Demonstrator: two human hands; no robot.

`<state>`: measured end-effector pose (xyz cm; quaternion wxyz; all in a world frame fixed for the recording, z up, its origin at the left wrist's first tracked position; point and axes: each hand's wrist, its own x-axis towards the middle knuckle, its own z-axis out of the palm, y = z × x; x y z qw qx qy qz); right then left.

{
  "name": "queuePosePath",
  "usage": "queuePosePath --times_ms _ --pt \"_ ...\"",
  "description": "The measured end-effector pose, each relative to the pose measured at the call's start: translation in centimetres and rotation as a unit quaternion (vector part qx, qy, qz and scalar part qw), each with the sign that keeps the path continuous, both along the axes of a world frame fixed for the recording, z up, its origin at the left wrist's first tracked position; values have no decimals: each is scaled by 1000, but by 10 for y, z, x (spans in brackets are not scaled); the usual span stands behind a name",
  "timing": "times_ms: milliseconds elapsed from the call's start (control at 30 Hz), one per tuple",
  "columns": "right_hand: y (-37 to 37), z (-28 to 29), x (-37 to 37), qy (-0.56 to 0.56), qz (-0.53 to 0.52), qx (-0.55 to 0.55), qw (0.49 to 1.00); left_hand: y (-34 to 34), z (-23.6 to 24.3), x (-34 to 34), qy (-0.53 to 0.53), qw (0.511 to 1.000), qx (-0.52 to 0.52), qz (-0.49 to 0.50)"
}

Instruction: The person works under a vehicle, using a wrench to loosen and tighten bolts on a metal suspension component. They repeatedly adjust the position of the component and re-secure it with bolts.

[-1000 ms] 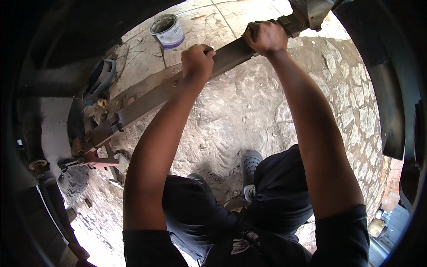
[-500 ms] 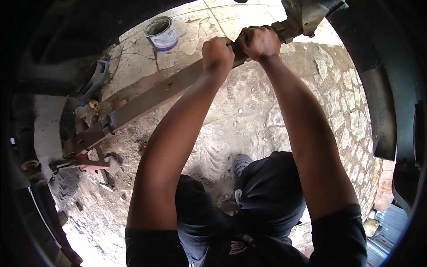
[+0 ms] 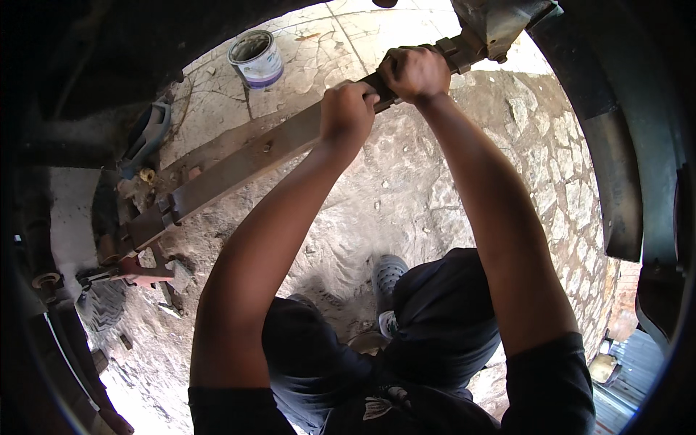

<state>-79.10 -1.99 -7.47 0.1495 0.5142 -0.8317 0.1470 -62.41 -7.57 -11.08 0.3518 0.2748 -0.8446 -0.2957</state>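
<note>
The ground [image 3: 406, 188] is the broadest thing in view: pale, dusty and uneven in the middle, set with flat, jagged stones [image 3: 573, 196] toward its right edge, and bordered at its far edge by smooth, cracked tiles [image 3: 304, 58]. Over it crosses the bar [image 3: 239, 167], long, straight and flat-faced, of dull brown metal with a rust-like skin. Its long axis lies aslant, one end pointing to the ground's near left, the other to the far right, where it meets a bulky, angular metal bracket [image 3: 500, 22]. The person's dark cloth trousers [image 3: 442, 304] are bent at the knees on the near side of the bar. Both grips are on the bar's far right half, close beside each other: the right grip [image 3: 417, 75], nearer the bracket, is curled tightly over the metal, and the left grip [image 3: 348, 112] is likewise clenched about it, knuckles up, its fingertips hidden. Beyond the bar, on the tiles, a round tin [image 3: 261, 69] stands upright, its mouth uncovered and its pale side smeared, with a purple band low down. A grey shoe [image 3: 388, 274] with round holes rests on the ground. Smallest are a squared metal clip [image 3: 170, 206] around the bar toward its left end and a stubby bolt [image 3: 267, 147] on its face.
</note>
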Motion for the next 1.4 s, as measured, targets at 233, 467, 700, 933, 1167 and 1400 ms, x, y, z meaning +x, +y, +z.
queuePosePath --times_ms 233,467,700,933,1167,1400 --pt "0 -4 -3 10 -18 6 1000 -18 6 -36 -14 994 56 92" --pt "3 4 3 12 21 -23 999 -18 6 -26 -39 997 30 63" --pt "4 -1 -8 -1 18 2 1000 2 1 13 -47 999 -1 -19" --pt "4 3 -1 -28 -4 37 999 -2 2 5 -57 998 -8 -5" --pt "2 -1 -2 -14 28 -21 999 -17 3 -22 -44 997 -14 54" --pt "6 5 2 -8 37 -56 998 -19 -7 -1 2 1000 -6 -9"
